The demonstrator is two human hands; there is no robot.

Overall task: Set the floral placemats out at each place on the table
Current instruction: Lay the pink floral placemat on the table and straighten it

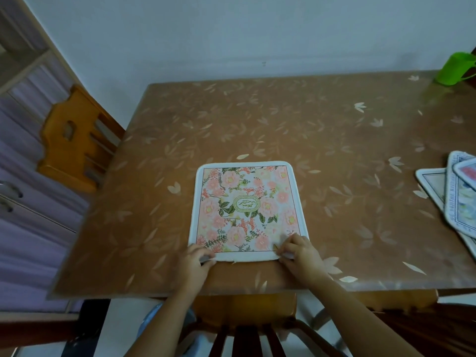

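Left hand (197, 256) at the near left corner of the mat (247, 210), fingers curled, pinching the white border between thumb and fingertips. Right hand (298, 251) at the near right corner, same grip: fingers bent over the top of the border, thumb at the edge. Both forearms bare, reaching in from the bottom of the view. Mat lies flat on the table (334, 130), short side toward the person, set back a little from the near table edge, in the left half of the table as seen. Mat details: rounded corners, white border, thin dark line inside it, pink and peach flowers with green leaves, green oval badge with letters at the centre. Table covered by a glossy brown sheet printed with pale leaf shapes. Spare mats (458, 199) at the right edge of the view, well apart from the laid one: at least three, overlapped and fanned, partly cut off by the frame. Their prints are blurred; one shows a blue border. Green cup (454, 69) near the far right of the table, close to the wall (231, 34). Wooden chair (69, 140) pushed in at the table's left side. Second chair (244, 313) directly below the near edge, dark back slats showing between the forearms. Lilac cabinet (31, 202) with metal handles down the left of the view.
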